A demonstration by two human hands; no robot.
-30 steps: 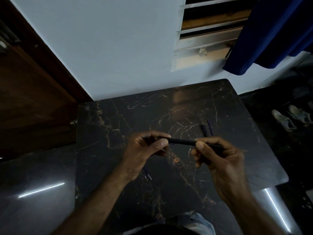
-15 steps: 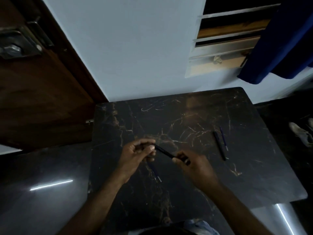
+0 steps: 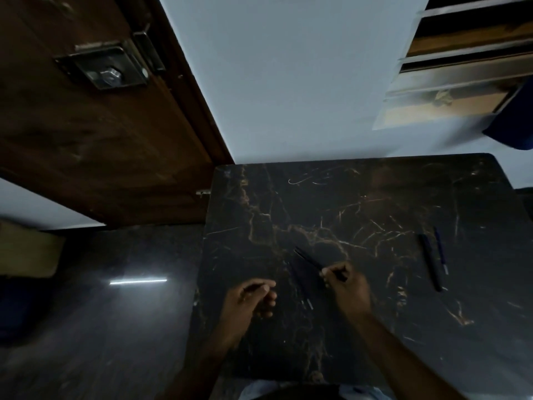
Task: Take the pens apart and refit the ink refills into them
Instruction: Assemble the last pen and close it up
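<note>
Black pen barrel (image 3: pixel 308 258) pinched in right hand (image 3: pixel 347 287) over marble tabletop (image 3: pixel 360 197). Left hand (image 3: pixel 251 298) curled, grip contents unclear. Refill (image 3: pixel 301 288) on tabletop between hands; pen (image 3: pixel 430 262) and second refill (image 3: pixel 440 250) well right.

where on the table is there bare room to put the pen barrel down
The far half of the marble table, up to the wall, is bare. So is the near right corner, below the black pen and blue refill. It is crowded between the left hand and right hand, where the held barrel and a loose refill sit.
</note>
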